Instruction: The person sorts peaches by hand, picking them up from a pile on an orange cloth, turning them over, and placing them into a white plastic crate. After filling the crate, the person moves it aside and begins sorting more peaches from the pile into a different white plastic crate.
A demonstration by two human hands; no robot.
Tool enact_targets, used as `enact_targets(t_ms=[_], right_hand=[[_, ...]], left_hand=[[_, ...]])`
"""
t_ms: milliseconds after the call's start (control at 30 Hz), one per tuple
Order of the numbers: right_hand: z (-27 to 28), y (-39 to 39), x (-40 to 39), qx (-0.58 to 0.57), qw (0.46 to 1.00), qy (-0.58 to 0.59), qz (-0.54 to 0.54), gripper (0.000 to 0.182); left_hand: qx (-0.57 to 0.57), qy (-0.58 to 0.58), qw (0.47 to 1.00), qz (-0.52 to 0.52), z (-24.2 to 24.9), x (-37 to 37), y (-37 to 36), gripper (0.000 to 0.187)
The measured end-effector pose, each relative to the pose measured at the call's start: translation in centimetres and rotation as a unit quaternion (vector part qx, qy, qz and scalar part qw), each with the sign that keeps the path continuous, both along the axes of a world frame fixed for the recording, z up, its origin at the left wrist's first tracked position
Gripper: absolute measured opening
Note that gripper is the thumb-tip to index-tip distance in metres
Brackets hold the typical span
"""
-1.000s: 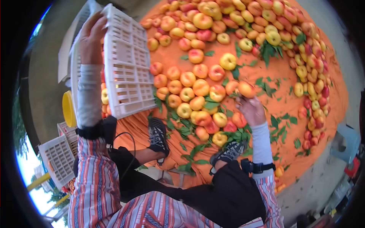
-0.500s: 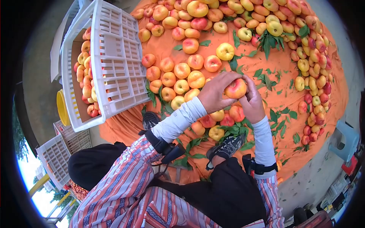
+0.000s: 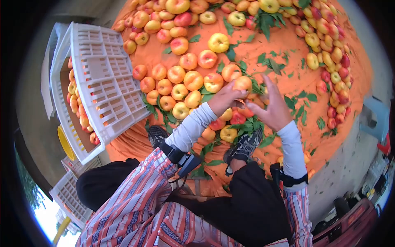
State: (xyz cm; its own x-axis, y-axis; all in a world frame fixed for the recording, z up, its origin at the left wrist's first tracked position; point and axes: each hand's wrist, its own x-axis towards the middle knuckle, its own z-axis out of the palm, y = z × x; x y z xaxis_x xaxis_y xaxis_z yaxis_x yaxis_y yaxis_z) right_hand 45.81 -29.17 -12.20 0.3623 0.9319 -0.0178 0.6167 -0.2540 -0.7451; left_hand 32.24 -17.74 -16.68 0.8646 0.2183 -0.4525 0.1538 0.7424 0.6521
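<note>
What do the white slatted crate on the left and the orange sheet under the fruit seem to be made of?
White slatted crate: probably moulded plastic with a low sheen, judging by its regular slots and ribs. Orange sheet: likely fabric, matt, since it gathers in soft creases beside the crate; thin plastic is possible.

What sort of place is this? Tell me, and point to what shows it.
Probably a fruit-sorting or packing spot: loose peach-like fruit covers much of an orange cloth on the ground, and a white slatted crate holds more.

Peaches [image 3: 246, 112] partly hidden behind the hands [image 3: 275, 110]
</note>
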Motion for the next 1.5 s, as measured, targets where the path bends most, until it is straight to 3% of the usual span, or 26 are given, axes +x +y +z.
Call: enact_targets(t_ms=[33, 67, 100, 167, 200, 267, 300, 333, 400, 433, 467, 500, 567, 600, 767, 867, 1033, 1100, 1167, 1267, 1333, 1400, 1500], right_hand=[[0.1, -0.2, -0.5, 0.01, 1.0, 0.007, 0.015, 0.061], [0.1, -0.5, -0.8, 0.019, 0.999, 0.01, 0.031, 0.058], [0.5, -1.4, -1.0, 0.031, 0.998, 0.011, 0.046, 0.056], [2.0, -4.9, -1.3, 0.011, 0.997, 0.06, -0.051, 0.042], [2.7, -8.5, -0.7, -0.027, 0.99, 0.098, -0.101, 0.04], [6.2, -16.9, -0.2, -0.15, 0.946, 0.216, -0.188, 0.025], [8.0, -21.5, -1.3, -0.152, 0.94, 0.223, -0.21, 0.017], [9.5, -26.9, -2.8, -0.258, 0.911, 0.291, -0.136, 0.016], [12.5, -37.6, -5.8, -0.464, 0.802, 0.368, 0.075, 0.018], [10.2, -46.2, -9.5, -0.323, 0.826, 0.379, 0.266, 0.013], [10.7, -50.3, -13.2, -0.348, 0.767, 0.368, 0.394, 0.018], [11.1, -51.5, -16.0, -0.421, 0.713, 0.373, 0.419, 0.018], [10.3, -50.2, -18.7, -0.543, 0.682, 0.362, 0.331, 0.018], [9.2, -48.7, -19.5, -0.564, 0.697, 0.346, 0.278, 0.019], [2.2, -35.2, -18.0, -0.462, 0.854, 0.238, 0.001, 0.019], [-2.4, -27.8, -17.0, -0.394, 0.897, 0.185, -0.075, 0.02], [-8.2, -22.4, -16.1, -0.401, 0.896, 0.143, -0.128, 0.021], [-9.7, -22.6, -15.5, -0.418, 0.889, 0.135, -0.129, 0.021], [-10.3, -23.8, -14.4, -0.438, 0.882, 0.131, -0.118, 0.021], [-9.5, -27.2, -11.8, -0.483, 0.862, 0.133, -0.08, 0.022], [-6.9, -29.3, -8.2, -0.528, 0.838, 0.135, -0.019, 0.022], [-3.5, -28.6, -3.5, -0.573, 0.807, 0.132, 0.061, 0.022], [1.0, -20.6, 2.9, -0.447, 0.892, 0.055, 0.042, 0.023]], left_hand=[[0.068, 0.023, 0.997, -0.015, 1.1, 0.3, -1.1, 0.041], [0.127, 0.011, 0.988, -0.084, 2.3, 0.5, -2.0, 0.054], [0.092, 0.009, 0.989, -0.117, 3.4, 0.5, -2.4, 0.057], [0.026, 0.005, 0.982, -0.185, 5.5, -0.5, -2.6, 0.063], [0.14, -0.055, 0.966, -0.211, 6.5, -1.1, -2.2, 0.068], [0.146, -0.049, 0.977, -0.147, 6.7, -2.4, -1.1, 0.057], [0.125, -0.033, 0.984, -0.121, 6.5, -3.2, -0.4, 0.053], [0.134, -0.017, 0.985, -0.107, 6.3, -4.0, -0.1, 0.05], [0.162, 0.02, 0.984, -0.077, 6.0, -5.7, 0.7, 0.044], [0.161, 0.033, 0.983, -0.076, 5.7, -6.9, 0.7, 0.043], [0.161, 0.043, 0.983, -0.073, 5.3, -7.8, 0.7, 0.041], [0.163, 0.051, 0.983, -0.067, 4.9, -8.2, 0.8, 0.04], [0.177, 0.045, 0.98, -0.073, 4.0, -9.2, 0.5, 0.034], [0.156, 0.056, 0.985, -0.056, 3.8, -9.5, -0.2, 0.034], [0.141, 0.09, 0.984, -0.053, 2.9, -8.3, -0.6, 0.041], [0.158, 0.082, 0.984, -0.026, 3.4, -7.1, -0.2, 0.042], [0.153, 0.064, 0.986, 0.017, 1.4, -5.8, 0.6, 0.034], [0.219, 0.086, 0.971, 0.035, -0.2, -5.6, 1.6, 0.034], [0.33, 0.099, 0.937, 0.056, -3.9, -5.2, 2.9, 0.034], [0.471, 0.139, 0.859, 0.146, -5.1, -2.4, 7.3, 0.033], [0.575, 0.243, 0.773, 0.115, -5.5, 0.3, 11.0, 0.036], [0.671, 0.262, 0.683, 0.123, -6.9, 3.5, 14.5, 0.042], [0.776, 0.296, 0.557, -0.006, -5.9, 7.4, 19.0, 0.048]])
